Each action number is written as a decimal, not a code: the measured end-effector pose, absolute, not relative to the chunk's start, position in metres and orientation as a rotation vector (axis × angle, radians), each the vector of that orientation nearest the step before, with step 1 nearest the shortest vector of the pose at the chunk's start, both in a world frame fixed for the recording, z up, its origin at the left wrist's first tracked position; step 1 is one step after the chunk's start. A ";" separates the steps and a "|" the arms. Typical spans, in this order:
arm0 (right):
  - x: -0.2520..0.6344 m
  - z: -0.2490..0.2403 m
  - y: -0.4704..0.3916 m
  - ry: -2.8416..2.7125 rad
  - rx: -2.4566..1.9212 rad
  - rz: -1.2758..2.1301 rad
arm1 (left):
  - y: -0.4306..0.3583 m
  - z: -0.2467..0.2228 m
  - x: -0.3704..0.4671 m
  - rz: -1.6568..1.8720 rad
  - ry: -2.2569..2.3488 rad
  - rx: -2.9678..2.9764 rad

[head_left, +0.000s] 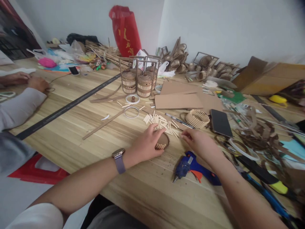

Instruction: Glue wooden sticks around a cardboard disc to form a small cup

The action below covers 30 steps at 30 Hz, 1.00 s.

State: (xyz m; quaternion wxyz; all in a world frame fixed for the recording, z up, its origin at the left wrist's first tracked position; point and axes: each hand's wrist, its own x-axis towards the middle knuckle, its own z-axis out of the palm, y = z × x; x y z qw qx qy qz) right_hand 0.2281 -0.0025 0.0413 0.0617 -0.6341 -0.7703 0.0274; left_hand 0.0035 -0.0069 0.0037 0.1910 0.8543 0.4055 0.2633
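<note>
Left hand (145, 143) grips round basket base (164, 139), likely to steady it; right hand (200, 142) near wooden sticks (158, 121), can't tell if grasping.

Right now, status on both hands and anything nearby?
Left hand around round brown base. Right hand by loose sticks, grip unclear. Glue gun lies close, near right forearm.
</note>
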 end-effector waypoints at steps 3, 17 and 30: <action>0.215 0.036 0.013 -2.340 -1.939 0.064 | -0.008 0.005 0.003 0.761 1.121 2.393; 0.214 0.030 0.011 -2.420 -1.917 0.144 | -0.007 0.006 0.003 0.726 1.137 2.426; 0.198 0.064 -0.016 -2.360 -1.598 0.942 | -0.005 0.005 0.001 0.755 1.075 2.391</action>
